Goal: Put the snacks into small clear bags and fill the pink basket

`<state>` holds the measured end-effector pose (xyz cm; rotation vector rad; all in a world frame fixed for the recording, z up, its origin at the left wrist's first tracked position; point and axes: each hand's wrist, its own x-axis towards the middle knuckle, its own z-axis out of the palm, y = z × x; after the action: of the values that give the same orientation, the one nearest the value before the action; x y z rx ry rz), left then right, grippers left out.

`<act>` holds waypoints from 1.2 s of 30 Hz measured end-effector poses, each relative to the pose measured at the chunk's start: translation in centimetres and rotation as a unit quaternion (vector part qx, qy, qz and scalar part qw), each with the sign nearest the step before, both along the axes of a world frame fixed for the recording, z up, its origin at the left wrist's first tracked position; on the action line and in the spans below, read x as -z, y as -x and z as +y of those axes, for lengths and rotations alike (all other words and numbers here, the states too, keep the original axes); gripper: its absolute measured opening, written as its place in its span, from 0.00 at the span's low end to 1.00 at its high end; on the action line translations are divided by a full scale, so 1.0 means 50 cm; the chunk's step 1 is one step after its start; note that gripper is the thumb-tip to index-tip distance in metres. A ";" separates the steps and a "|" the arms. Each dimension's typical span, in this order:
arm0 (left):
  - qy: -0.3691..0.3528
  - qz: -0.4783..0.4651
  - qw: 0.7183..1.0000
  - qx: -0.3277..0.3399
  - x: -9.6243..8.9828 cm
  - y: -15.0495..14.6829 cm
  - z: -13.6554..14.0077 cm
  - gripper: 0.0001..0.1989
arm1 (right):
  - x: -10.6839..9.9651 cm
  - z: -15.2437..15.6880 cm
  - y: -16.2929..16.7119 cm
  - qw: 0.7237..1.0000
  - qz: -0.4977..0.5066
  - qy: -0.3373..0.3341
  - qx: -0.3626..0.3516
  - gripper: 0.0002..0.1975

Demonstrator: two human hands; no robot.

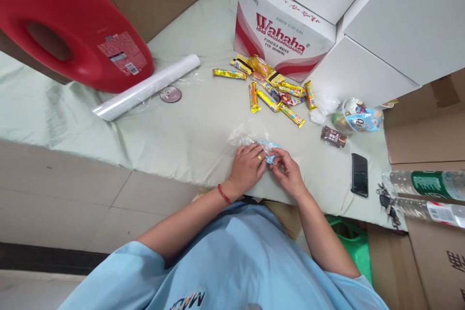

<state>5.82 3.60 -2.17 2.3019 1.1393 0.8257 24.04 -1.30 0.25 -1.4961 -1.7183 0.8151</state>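
A clear plastic bag lies crumpled at the table's front edge, with a small blue snack packet in or under it. My left hand rests flat on the bag and the packet's left side, its fingers stretched out. On the other side, my right hand has thumb and fingers closed in a pinch on the packet's right edge. Fingers partly cover the packet, so I cannot tell whether it is sealed inside the bag. Beyond both hands lie several yellow-wrapped snack bars.
A roll of clear film lies left by a round disc and a big red jug. A Wahaba carton stands behind. Rightward are a cocoa packet, a snack-filled tub, a phone, keys and bottles.
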 end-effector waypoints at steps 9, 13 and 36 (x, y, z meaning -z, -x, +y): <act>0.160 -0.220 0.961 -0.047 -0.004 0.021 0.021 0.14 | 0.016 -0.004 0.010 0.976 -0.169 -0.077 -0.112 0.41; 0.187 -0.249 0.940 -0.143 -0.029 -0.013 0.027 0.13 | 0.004 -0.006 0.031 0.947 -0.295 -0.026 -0.123 0.41; 0.044 -0.126 0.969 -0.205 -0.030 0.127 0.099 0.21 | 0.010 0.002 0.044 0.975 -0.210 -0.049 -0.056 0.23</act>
<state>-0.52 8.55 -0.65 1.8457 1.5202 1.1532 21.86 -1.19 -0.24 -1.5956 -2.1343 0.4784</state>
